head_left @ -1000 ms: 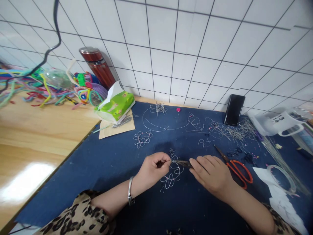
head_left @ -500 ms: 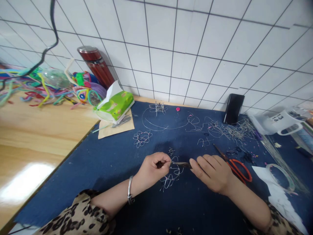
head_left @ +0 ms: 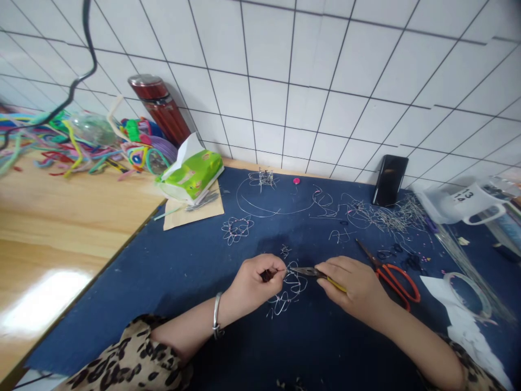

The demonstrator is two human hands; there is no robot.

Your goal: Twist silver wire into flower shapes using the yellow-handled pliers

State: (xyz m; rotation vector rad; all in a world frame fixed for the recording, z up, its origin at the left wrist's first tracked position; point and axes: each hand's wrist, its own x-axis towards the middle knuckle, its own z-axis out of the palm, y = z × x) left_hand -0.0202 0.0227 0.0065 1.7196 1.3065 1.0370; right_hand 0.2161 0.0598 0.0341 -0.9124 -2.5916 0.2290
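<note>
Far left on the wood bench, a heap of pipe cleaners (head_left: 61,144), a red flask (head_left: 160,108) behind, then a green tissue pack (head_left: 191,176) at the edge of the blue mat (head_left: 163,271). Left hand (head_left: 254,282) curled, thumb & fingertips pinching one end of the beaded wire flower (head_left: 287,290), which lies on the mat betw. both hands. Right hand (head_left: 352,288) closed around yellow-handled pliers (head_left: 315,273), tips at the wire; looks like they grip it, too small to be sure. Orange scissors (head_left: 393,274) just right of that hand, black phone (head_left: 389,180) leaning on the tiled wall.
</note>
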